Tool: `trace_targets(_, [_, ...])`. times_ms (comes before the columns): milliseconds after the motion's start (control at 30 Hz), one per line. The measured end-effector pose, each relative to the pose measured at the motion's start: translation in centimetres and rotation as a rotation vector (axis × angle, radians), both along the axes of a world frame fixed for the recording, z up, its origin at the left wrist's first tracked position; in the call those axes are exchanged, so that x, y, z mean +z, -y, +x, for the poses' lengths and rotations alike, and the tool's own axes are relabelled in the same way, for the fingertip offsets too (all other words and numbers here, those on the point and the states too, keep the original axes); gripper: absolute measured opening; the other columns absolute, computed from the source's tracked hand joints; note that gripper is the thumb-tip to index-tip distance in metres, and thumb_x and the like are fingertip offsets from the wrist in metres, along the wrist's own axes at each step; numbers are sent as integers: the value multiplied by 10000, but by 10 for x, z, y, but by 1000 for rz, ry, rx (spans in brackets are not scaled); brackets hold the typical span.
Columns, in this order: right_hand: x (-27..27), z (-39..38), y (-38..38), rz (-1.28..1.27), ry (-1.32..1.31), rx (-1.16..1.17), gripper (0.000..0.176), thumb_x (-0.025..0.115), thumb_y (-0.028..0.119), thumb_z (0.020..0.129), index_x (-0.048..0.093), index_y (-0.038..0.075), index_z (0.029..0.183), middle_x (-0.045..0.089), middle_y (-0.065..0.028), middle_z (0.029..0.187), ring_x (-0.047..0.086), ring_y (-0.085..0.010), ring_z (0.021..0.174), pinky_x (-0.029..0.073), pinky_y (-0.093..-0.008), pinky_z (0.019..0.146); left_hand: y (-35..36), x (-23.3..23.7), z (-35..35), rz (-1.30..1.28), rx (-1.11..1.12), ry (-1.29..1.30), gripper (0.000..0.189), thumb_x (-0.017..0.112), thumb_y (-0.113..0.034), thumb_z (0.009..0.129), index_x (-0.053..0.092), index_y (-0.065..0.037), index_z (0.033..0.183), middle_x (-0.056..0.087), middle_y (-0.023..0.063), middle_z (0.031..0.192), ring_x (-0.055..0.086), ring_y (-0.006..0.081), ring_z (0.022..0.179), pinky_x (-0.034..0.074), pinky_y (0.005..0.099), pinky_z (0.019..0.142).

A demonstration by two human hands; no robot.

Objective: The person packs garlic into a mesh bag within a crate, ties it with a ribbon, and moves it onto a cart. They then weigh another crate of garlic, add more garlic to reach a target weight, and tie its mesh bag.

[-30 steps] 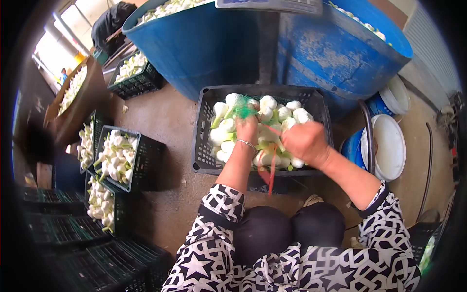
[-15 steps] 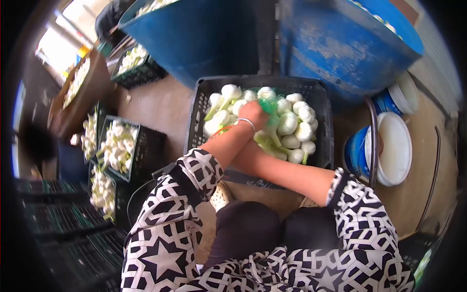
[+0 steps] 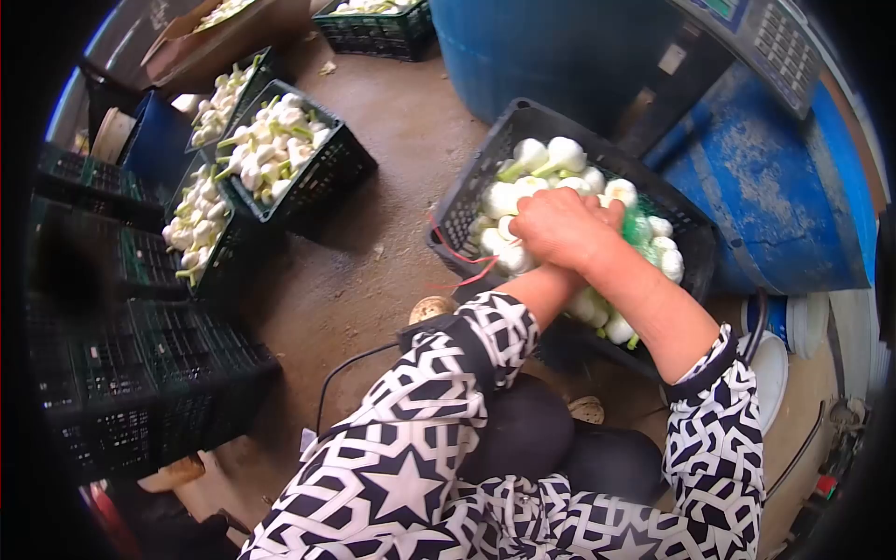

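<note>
A black crate (image 3: 485,159) in front of me holds white garlic bulbs (image 3: 565,154) with short green stems, partly inside a green net bag (image 3: 638,229). My forearms cross over it. My right hand (image 3: 565,229) lies on top, its fingers curled closed toward the left side of the crate. A thin red string (image 3: 467,259) runs out to the left from beside those fingers. Underneath passes my left forearm (image 3: 541,291); the left hand is mostly hidden behind the right hand and wrist, close to the net, and its fingers cannot be made out.
Blue barrels (image 3: 523,56) (image 3: 775,187) stand behind the crate, with a keypad scale (image 3: 779,47) above. At left are a garlic-filled green crate (image 3: 327,173) and stacked dark crates (image 3: 159,373). A white bucket (image 3: 770,373) is at right; a black cable (image 3: 341,369) lies nearby.
The view has turned left, so the crate appears farther right and tilted. My right hand has come from beneath the left arm to on top; the left hand, visible at the net before, is now covered.
</note>
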State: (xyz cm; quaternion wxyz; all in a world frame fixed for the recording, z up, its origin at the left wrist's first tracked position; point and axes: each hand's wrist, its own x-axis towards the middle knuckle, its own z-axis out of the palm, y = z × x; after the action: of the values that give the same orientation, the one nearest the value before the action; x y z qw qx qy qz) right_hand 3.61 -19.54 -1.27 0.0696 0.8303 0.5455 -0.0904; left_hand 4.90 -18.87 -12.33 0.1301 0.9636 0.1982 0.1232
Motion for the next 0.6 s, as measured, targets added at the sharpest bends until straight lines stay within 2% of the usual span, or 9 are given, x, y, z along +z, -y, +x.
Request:
trace_targets(67, [-33,16,-14,-118,31,-26,234,562,214,738,699,102,890,655,-165,874,643,-344,820,493,-432,668,4,29,-9,-43,-122,-182,356,445,-335,900,591,-119,1142,614,84,1025,580,240,1036,417,412,882])
trace_targets(100, [-33,43,-12,-6,-19,281,212,570,204,731,690,75,850,654,-177,843,645,-350,805,500,-419,686,14,-15,12,-156,187,164,383,440,-303,903,575,-87,1189,613,124,1113,564,269,1092,396,415,953])
trace_targets(167, [-19,77,12,509,-207,122,183,588,116,755,671,8,877,649,-161,798,639,-267,715,492,-350,646,14,-41,21,-548,-265,437,381,535,-143,776,606,-67,1143,599,175,1162,498,319,1186,326,440,1052])
trace_targets(200, [-36,112,22,695,-397,13,161,611,147,813,680,20,884,657,-101,778,639,-191,709,494,-312,654,11,-25,19,-167,-299,461,368,568,-97,683,633,-46,1041,613,186,1076,510,325,1133,326,450,1055])
trace_targets(233, [-44,139,39,737,-590,-227,125,616,115,867,662,4,902,633,-36,759,606,-129,717,485,-263,671,2,-8,11,-178,-439,571,274,584,-95,634,620,-39,900,604,156,934,524,319,1025,350,439,1027])
trace_targets(367, [-139,235,110,1036,-908,-705,135,618,224,923,615,91,905,534,36,654,397,-18,447,279,-177,393,-4,9,10,-237,-236,1047,159,609,-101,646,510,-68,766,521,71,800,501,302,920,389,433,893])
trace_targets(433, [-129,212,123,1073,-1019,-733,132,610,264,934,608,132,920,567,51,700,446,6,493,276,-156,424,-4,6,5,-511,-166,977,125,617,-89,711,501,-79,757,521,79,815,500,264,890,400,395,869])
trace_targets(533, [-123,195,120,1206,-1137,-730,144,604,286,938,612,144,957,591,63,723,511,1,545,307,-147,461,-5,-40,42,-2021,-191,948,93,577,-91,848,541,-50,772,555,49,766,509,112,724,454,310,647])
trace_targets(600, [-115,192,110,1243,-1173,-649,154,604,295,938,617,147,974,601,72,731,548,-5,583,331,-144,495,-14,-28,32,-1769,-174,791,54,615,-72,816,571,-42,817,586,55,773,526,112,726,463,317,643])
